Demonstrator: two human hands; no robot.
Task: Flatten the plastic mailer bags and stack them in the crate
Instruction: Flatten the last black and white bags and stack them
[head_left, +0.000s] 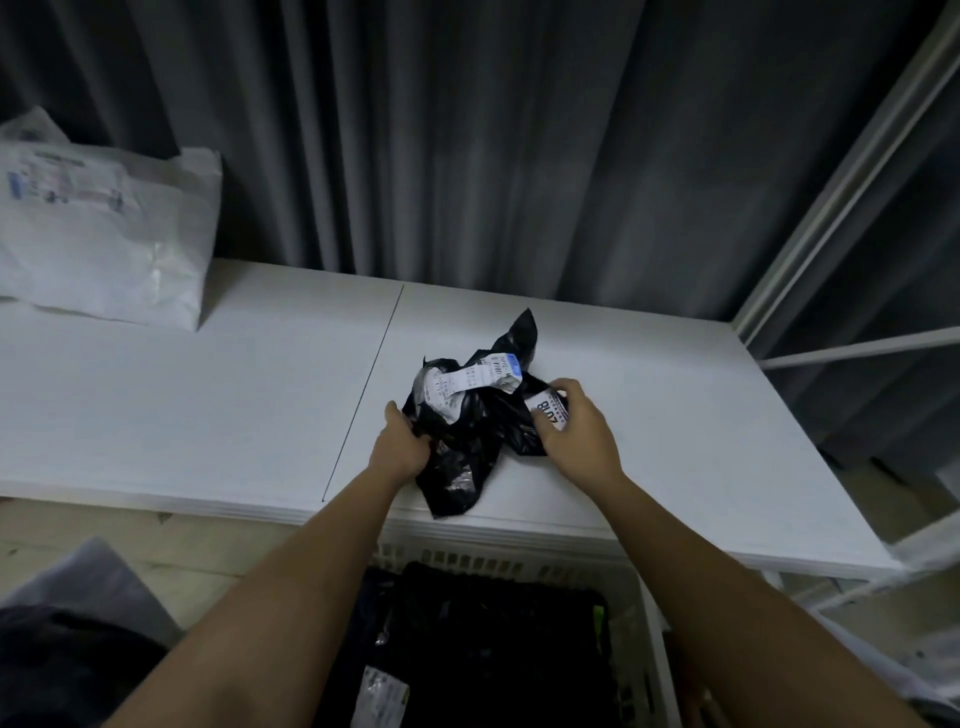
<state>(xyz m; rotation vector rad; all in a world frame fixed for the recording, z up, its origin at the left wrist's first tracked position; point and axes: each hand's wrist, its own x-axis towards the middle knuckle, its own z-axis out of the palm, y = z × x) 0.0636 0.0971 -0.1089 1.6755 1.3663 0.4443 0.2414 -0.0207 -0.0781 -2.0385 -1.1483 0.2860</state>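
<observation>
The left hand (402, 447) grips the left edge of a crumpled black mailer bag (470, 415), its fingers curled into the plastic. The right hand (574, 426) closes over the bag's right side, fingers bent around a white label (549, 410) printed with large dark characters. Both bare forearms reach in from the near edge. The bag lies bunched on the white worktop (208, 405), right of its centre seam and close to the near edge. Its long axis runs from a tail pointing toward the near edge up to a pointed tip aimed at the far right. A wrinkled white shipping label (467, 382) with a blue corner is draped across the bag's upper part, running left to right. Below the worktop's near edge, between the forearms, sits a white slotted crate (644, 623) holding dark flattened bags (493, 649), one showing a small white label at its near left. At the far left of the worktop rests a plump white mailer bag (104, 234), well apart from the hands. Grey curtains (467, 130) hang behind, and a white metal rack (857, 208) stands at the right.
</observation>
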